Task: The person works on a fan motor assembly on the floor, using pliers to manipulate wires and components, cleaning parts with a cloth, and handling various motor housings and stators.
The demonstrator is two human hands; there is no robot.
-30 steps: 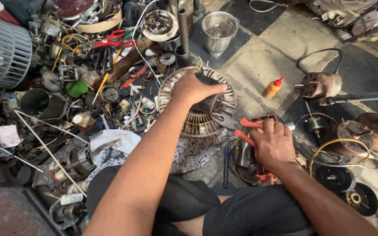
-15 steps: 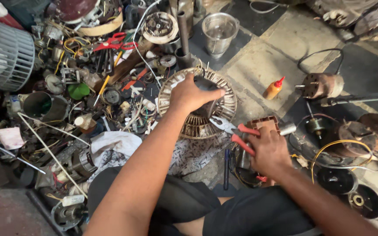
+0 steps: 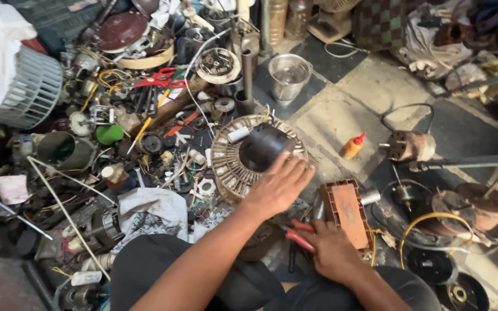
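Copper-wound stator ring, round, pale slotted rim with a dark hollow centre, lay on the floor at mid-scene amid scrap. Left hand rested flat on the ring's near right edge, fingers spread and loose, gripping nothing. Right hand, nearer and to the right, was curled around red-handled pliers, just beside a rust-red brick.

Containers:
- Steel tumbler, upright, far of the ring; contents could not be told.
- Grey can, lying on its side at far left, mouth dark.
- Orange squeeze bottle with red cap, right of the ring, on bare floor.
- White slatted blower wheel, far left.

Small motor sat right of the bottle.
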